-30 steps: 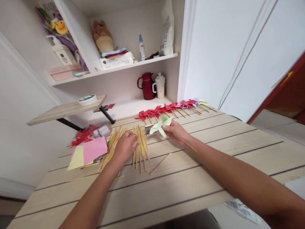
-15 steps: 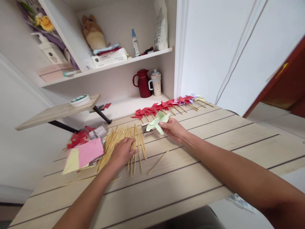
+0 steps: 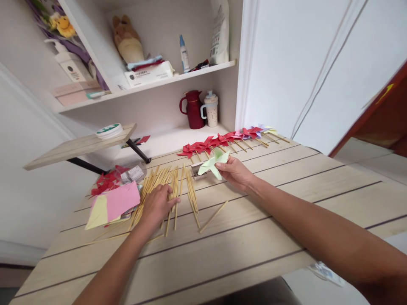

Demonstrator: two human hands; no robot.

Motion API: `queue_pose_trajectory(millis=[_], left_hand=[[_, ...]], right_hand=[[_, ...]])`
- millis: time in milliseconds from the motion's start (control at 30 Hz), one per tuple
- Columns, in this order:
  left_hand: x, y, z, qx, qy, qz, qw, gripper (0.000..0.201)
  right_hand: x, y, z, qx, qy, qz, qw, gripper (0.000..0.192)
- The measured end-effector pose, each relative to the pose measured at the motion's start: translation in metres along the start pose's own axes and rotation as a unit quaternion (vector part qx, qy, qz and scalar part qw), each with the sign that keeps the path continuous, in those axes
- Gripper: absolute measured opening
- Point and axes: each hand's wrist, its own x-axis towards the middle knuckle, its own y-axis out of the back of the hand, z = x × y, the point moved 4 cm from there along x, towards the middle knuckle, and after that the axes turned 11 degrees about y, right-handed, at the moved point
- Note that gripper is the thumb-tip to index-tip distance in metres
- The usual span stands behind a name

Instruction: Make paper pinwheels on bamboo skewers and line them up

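A pale green paper pinwheel [image 3: 210, 166] is pinched between the thumb and fingers of my right hand [image 3: 234, 171], above a small box [image 3: 199, 173] of tiny dark items. My left hand [image 3: 158, 202] lies over a spread of thin wooden sticks [image 3: 173, 182], touching several of them, its thumb stretched out to the right. What lies beneath its palm is hidden. A few more sticks [image 3: 191, 192] lie just right of that hand, and a single stick [image 3: 213, 217] rests apart from them, nearer to me.
Finished red pinwheels [image 3: 208, 145] on sticks line the table's back edge, with purple and yellow ones further right. Pink paper [image 3: 122, 201] and red paper pieces [image 3: 106, 182] lie at left, below a small raised shelf [image 3: 79, 146]. A red jug [image 3: 194, 111] and a cup [image 3: 211, 110] stand behind.
My left hand has slid slightly left over the sticks, and a gap has opened between those near it and the few at right. My right hand still holds the green pinwheel.
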Motion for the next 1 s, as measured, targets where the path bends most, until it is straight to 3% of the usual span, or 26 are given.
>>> queue_pose_trajectory(millis=[333, 600, 767, 833, 867, 1000], left_hand=[[0.008, -0.007, -0.027, -0.065, 0.045, 0.037, 0.996, 0.018], [0.005, -0.008, -0.021, -0.065, 0.036, 0.079, 0.994, 0.019], [0.003, 0.000, -0.012, -0.203, 0.048, 0.061, 0.976, 0.017], [0.002, 0.004, -0.007, -0.321, 0.080, 0.026, 0.943, 0.014], [0.001, 0.005, -0.003, -0.397, 0.098, 0.001, 0.913, 0.012], [-0.004, 0.008, 0.014, -0.664, 0.156, -0.116, 0.722, 0.008]], right_hand=[[0.000, 0.001, 0.005, 0.010, -0.011, -0.016, 1.000, 0.028], [0.000, 0.001, 0.007, 0.008, -0.020, -0.015, 1.000, 0.026], [0.001, 0.000, 0.004, 0.028, -0.023, -0.006, 0.999, 0.026], [0.001, -0.001, 0.001, 0.041, -0.017, -0.006, 0.999, 0.026], [0.001, -0.002, 0.000, 0.044, -0.013, -0.007, 0.999, 0.025], [0.001, -0.003, -0.003, 0.035, -0.004, -0.014, 0.999, 0.023]])
